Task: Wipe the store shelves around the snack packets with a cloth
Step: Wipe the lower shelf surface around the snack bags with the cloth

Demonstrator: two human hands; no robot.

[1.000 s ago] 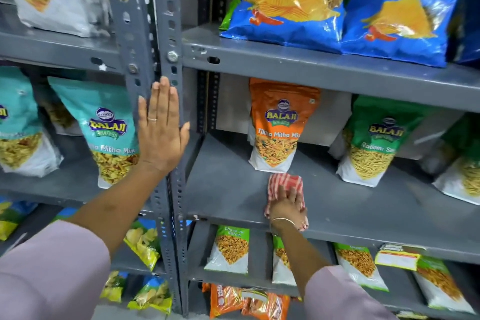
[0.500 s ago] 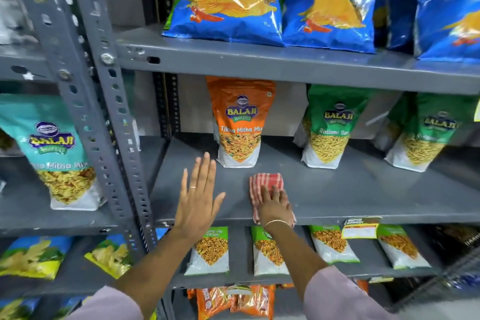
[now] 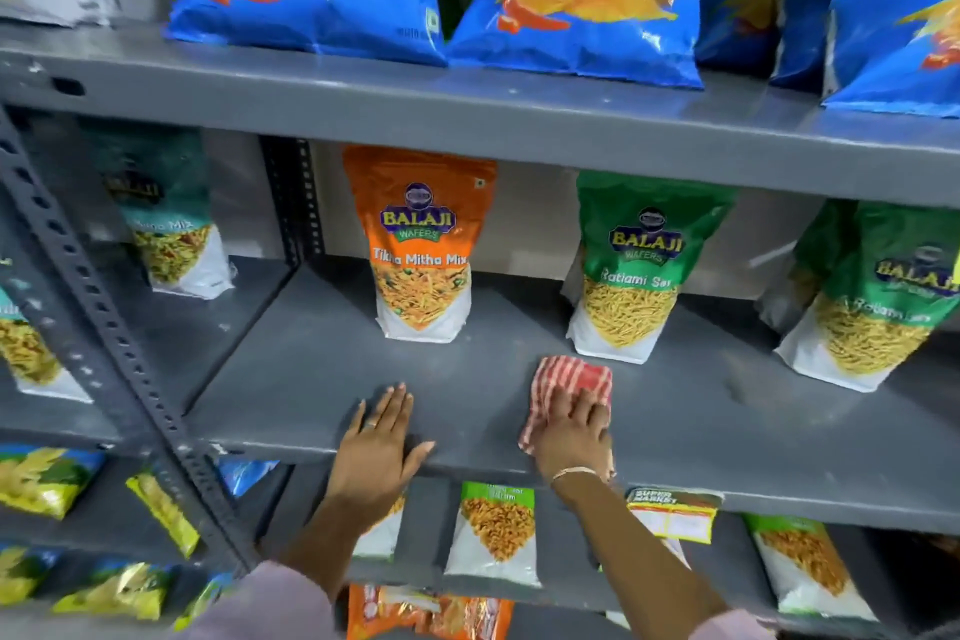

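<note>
Both hands lie flat on the shelf (image 3: 311, 379), left hand (image 3: 376, 452) bare, right hand (image 3: 571, 437) seemingly pressing the cloth (image 3: 571, 374).

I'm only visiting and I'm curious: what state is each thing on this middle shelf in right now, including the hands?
cloth: crumpled, lying on the shelf, under the right hand.
right hand: palm down, pressing the cloth.
left hand: flat, fingers straight, resting on the shelf's front edge.
orange packet: upright, untouched.
green packet: upright, just behind the cloth.
</note>
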